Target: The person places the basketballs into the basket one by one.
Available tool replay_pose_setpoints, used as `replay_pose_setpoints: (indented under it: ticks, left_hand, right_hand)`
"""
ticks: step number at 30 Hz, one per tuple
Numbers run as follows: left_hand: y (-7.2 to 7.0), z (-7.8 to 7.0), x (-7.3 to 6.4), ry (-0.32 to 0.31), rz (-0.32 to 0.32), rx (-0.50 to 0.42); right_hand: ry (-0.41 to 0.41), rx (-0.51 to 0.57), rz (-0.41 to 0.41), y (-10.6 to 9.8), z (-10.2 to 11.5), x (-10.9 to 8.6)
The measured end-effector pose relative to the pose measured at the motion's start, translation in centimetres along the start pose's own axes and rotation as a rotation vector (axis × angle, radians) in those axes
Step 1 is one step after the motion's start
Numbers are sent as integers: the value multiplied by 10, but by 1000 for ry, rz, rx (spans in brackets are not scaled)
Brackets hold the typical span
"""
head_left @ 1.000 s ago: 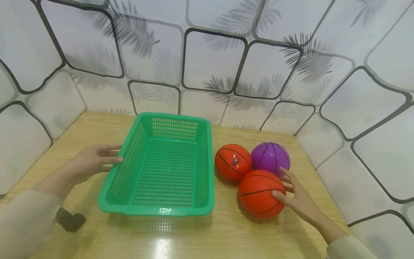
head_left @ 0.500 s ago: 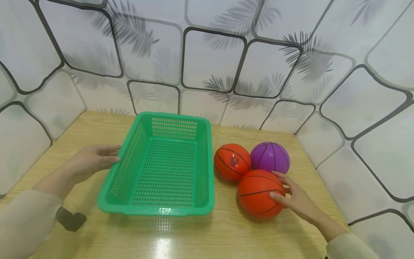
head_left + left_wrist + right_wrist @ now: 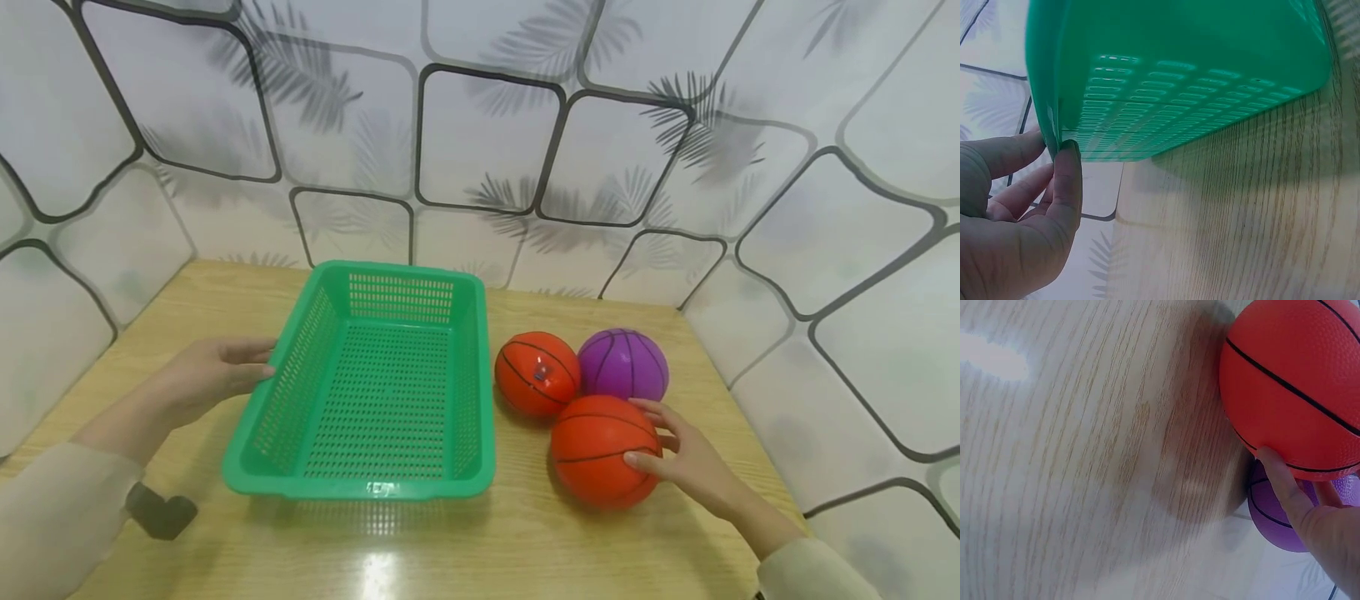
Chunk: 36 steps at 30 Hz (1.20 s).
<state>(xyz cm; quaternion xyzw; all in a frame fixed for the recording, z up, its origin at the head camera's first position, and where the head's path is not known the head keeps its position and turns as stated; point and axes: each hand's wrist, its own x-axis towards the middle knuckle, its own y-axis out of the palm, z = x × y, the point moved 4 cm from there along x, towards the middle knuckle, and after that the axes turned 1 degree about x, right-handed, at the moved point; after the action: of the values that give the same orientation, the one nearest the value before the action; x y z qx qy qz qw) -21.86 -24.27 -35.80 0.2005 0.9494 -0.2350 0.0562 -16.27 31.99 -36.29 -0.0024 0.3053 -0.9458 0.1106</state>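
In the head view, the green basket (image 3: pixel 352 486) is standing on the wooden table (image 3: pixel 525 550), its longer axis seemingly running away from the person. The left hand (image 3: pixel 206 377) is meeting the basket's left rim, while the right hand (image 3: pixel 693 468) is working well to the basket's right. There the near red ball (image 3: pixel 592 458) is lying between the basket and the right palm, so it is sitting on the basket side of those fingers; being round, it is offering no long axis, and the right hand is clearly the nearer one. Farther back, also right of the basket, the far red ball (image 3: pixel 534 385) and the purple ball (image 3: pixel 626 367) are resting close together. In the left wrist view, the left fingers are pinching the basket's rim, the gap narrow. In the right wrist view, the right thumb is pressing the near red ball and the fingers are spreading wide round it, partly hidden; how firmly they are gripping I cannot tell.
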Motion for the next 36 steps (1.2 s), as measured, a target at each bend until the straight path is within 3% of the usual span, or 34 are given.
replay_pose_setpoints:
  ticks: [18,24,30,36]
  left_hand:
    - [1,-1,-3,-14,-16,-23]
    - [2,0,-2,-16,-13,-33]
    - [3,1,-2,-13,-12,-26]
    - [4,-1,-3,-4,-15,-40]
  right_hand:
    - [-262,-44,-32,-30,46,1]
    - [-330,-11,-80,-36,66,6]
    - [-394,113,-114,-31,78,18]
    - [-388,150,-140,-20,86,31]
